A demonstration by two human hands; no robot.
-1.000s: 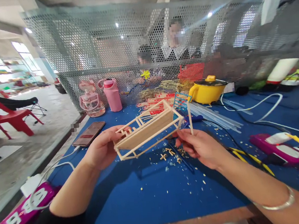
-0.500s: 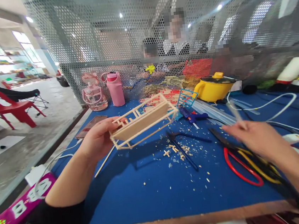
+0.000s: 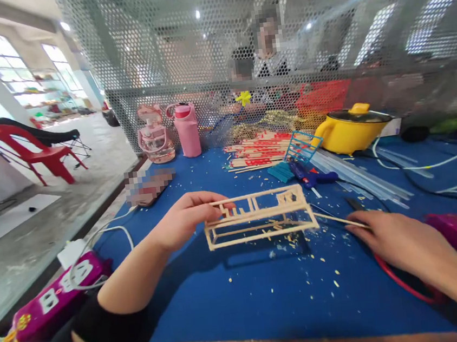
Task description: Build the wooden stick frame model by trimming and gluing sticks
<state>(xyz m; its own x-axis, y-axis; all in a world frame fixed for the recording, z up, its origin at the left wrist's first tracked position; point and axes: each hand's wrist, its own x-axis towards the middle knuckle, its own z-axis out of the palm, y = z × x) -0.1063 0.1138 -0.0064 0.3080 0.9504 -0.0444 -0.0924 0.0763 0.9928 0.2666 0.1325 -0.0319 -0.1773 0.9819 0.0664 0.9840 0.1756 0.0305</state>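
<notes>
My left hand (image 3: 188, 218) grips the left end of a small wooden stick frame (image 3: 258, 217), held above the blue table mat. The frame is a long open box with short pieces inside its upper side. To the right, my right hand (image 3: 390, 233) pinches a thin wooden stick (image 3: 335, 218), whose far end reaches the frame's right end. Red-handled scissors (image 3: 407, 283) lie partly hidden under my right hand. Small wood scraps (image 3: 293, 240) are scattered on the mat below and beyond the frame.
Behind lie red-tipped sticks (image 3: 259, 149), a blue glue gun (image 3: 310, 176), clear glue sticks (image 3: 355, 176) and a yellow pot (image 3: 352, 128). Pink bottles (image 3: 187, 132) and a phone (image 3: 156, 186) are at back left. A power strip (image 3: 61, 292) sits left. People are beyond the mesh.
The frame has been turned and lowered, showing its open side. My right hand has moved left and down, bringing the stick to the frame's right end. The view has shifted.
</notes>
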